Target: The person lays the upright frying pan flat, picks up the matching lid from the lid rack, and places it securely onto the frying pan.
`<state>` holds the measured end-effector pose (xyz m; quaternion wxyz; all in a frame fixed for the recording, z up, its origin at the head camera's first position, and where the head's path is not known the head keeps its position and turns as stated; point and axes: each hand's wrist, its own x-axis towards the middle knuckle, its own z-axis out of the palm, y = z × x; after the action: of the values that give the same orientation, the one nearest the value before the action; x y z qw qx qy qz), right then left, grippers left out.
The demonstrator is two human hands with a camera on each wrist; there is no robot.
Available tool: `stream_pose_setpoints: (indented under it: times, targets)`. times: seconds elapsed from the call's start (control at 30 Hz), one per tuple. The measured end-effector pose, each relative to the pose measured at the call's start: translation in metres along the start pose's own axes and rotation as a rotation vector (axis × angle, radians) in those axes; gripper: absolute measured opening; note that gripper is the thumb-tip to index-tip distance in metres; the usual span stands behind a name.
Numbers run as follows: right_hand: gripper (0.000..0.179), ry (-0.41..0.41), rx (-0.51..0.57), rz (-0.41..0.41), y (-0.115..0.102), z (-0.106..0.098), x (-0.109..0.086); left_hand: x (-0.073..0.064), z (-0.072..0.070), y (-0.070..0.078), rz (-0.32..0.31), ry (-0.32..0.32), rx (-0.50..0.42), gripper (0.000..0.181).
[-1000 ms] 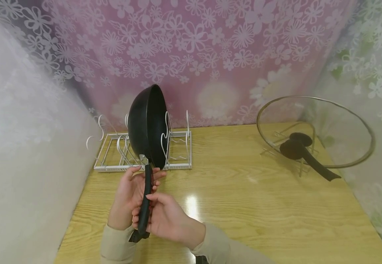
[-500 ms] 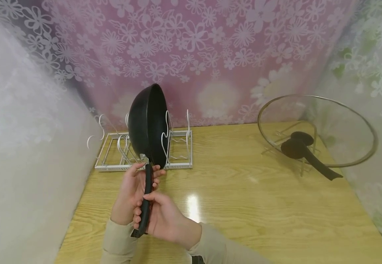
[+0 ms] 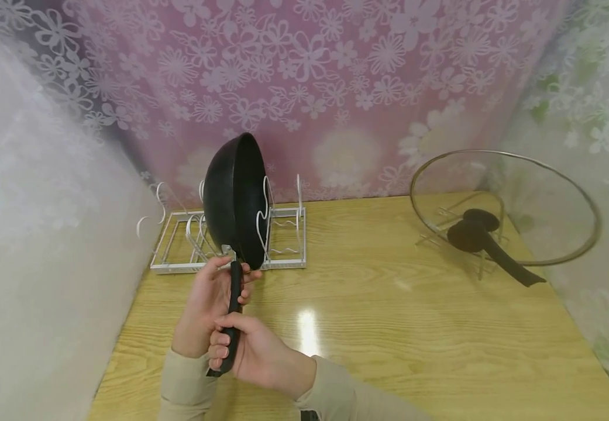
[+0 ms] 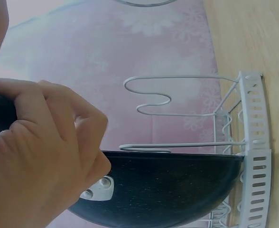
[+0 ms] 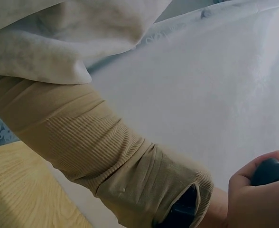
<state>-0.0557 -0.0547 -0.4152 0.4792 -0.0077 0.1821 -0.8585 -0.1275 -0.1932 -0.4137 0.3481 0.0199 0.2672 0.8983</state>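
A deep black wok (image 3: 222, 193) stands on edge in a white wire rack (image 3: 288, 266), its open side facing right in the head view. Its black handle (image 3: 236, 286) points toward me. My left hand (image 3: 199, 310) holds the handle close to the metal bracket. Farther back along the handle, my right hand (image 3: 267, 354) grips it with the thumb laid across the top. Curled left-hand fingers (image 4: 59, 114) show beside the wok's bracket in the left wrist view. The right wrist view shows the rounded handle end (image 5: 267, 172) inside the hand.
A large round glass lid (image 3: 504, 153) with a black knob and long black grip (image 3: 509, 266) leans on a small wire stand at the right. The wood-grain table (image 3: 378, 327) meets a pink floral wall (image 3: 367, 105) behind and pale sheets at both sides.
My right hand has shifted slightly left, and its thumb and fingers have wrapped farther round the handle. The wok and left hand have hardly moved.
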Motion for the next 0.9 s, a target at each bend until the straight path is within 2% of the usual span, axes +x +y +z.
stream_pose_setpoints:
  times: [0.2,0.43,0.57,0.7,0.9]
  targets:
    - [0.027,0.012,-0.062,-0.049,0.0013,0.0038,0.0023,0.0009,0.0071,0.0017,0.016,0.054,0.088,0.043]
    - [0.027,0.093,-0.135,-0.1,0.0033,0.0061,0.0025,0.0047,0.0068,-0.0011,-0.009,0.006,0.114,0.033]
    - [0.023,0.092,-0.135,-0.109,0.0047,0.0056,0.0019,0.0052,0.0088,-0.0039,-0.007,0.037,0.108,0.032]
    - [0.025,0.091,-0.133,-0.118,0.0057,0.0051,0.0003,0.005,0.0112,-0.0059,-0.004,0.061,0.126,0.028]
    - [0.031,0.086,-0.119,-0.123,0.0069,0.0054,-0.0025,0.0041,0.0115,-0.0071,0.004,0.033,0.188,0.023]
